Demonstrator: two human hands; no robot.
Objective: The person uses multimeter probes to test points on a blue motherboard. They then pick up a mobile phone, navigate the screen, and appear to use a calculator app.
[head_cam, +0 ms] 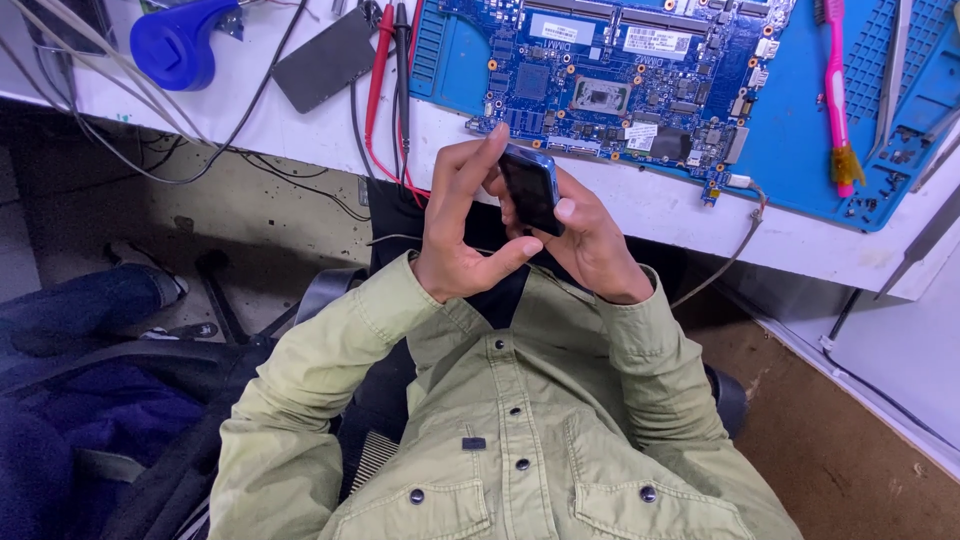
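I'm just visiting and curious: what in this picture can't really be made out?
Head view only:
- Small dark rectangular device: its lower part is covered by the left hand and right hand.
- Blue circuit board: top cut off by the frame edge; its parts are too small to identify.
- Blue plastic round object: cut off at the top edge.
- Pink toothbrush: bristle end cropped.

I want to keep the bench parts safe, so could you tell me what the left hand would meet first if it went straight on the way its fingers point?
The left hand would probably first reach the blue rectangular circuit board at the white table's edge, though depth is unclear.
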